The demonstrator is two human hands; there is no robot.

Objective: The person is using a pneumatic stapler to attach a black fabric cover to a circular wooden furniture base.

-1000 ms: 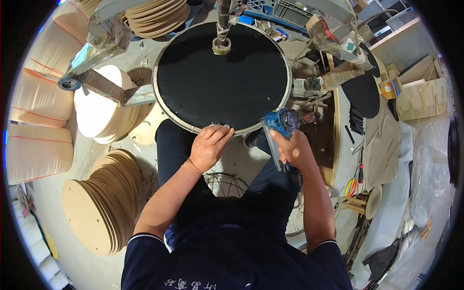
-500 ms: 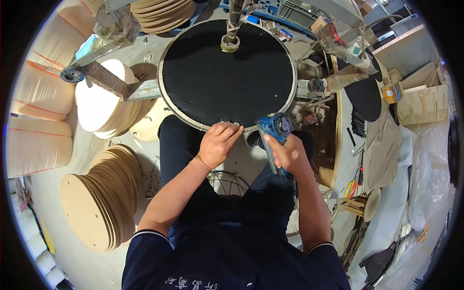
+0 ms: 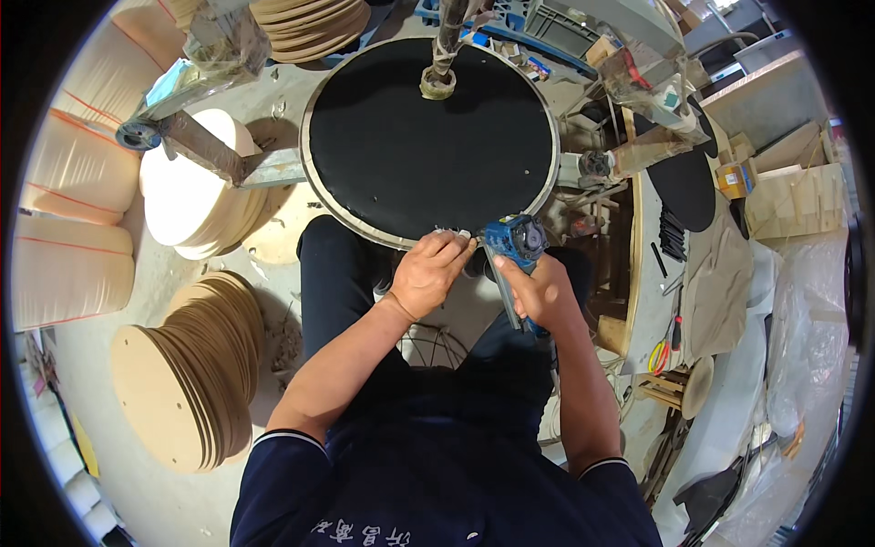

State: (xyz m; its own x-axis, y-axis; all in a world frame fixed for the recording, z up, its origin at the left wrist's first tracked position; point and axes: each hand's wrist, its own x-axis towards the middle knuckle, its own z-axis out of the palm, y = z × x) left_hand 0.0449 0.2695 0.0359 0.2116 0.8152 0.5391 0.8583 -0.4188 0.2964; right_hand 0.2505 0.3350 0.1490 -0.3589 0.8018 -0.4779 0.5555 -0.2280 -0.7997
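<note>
right hand (image 3: 545, 294) around blue tool (image 3: 513, 244), probably

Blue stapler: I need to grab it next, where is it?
In the right hand, the blue stapler sits at the black round panel's near edge, beside the left hand.

1. We count one big black round disc (image 3: 428, 137), up top in the middle.
2. One blue power tool (image 3: 513, 244) at its lower edge.
3. Two hands: left hand (image 3: 431, 273), right hand (image 3: 544, 294).
4. At least three stacks of round wooden boards: lower left (image 3: 187, 374), left (image 3: 196, 196), top edge (image 3: 310, 23).
5. One smaller black disc (image 3: 684, 182), right side.
</note>
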